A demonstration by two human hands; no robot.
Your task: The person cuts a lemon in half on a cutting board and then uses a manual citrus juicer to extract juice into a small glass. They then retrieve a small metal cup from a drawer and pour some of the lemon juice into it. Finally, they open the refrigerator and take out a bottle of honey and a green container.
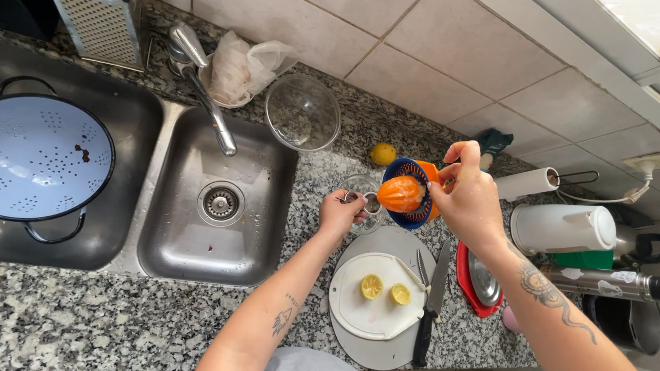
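The right hand (469, 198) holds the tilted juicer (412, 193) with fingers closed on its orange side, so its open face turns left toward the small glass (362, 192) just beside it, which the left hand (340, 212) pinches (the nearer hand).

Two bare, tattooed forearms reach forward over the counter — the left hand (341, 212) curled low in a loose pinch, the right hand (469, 198) raised higher, wrist bent, fingers closed downward.
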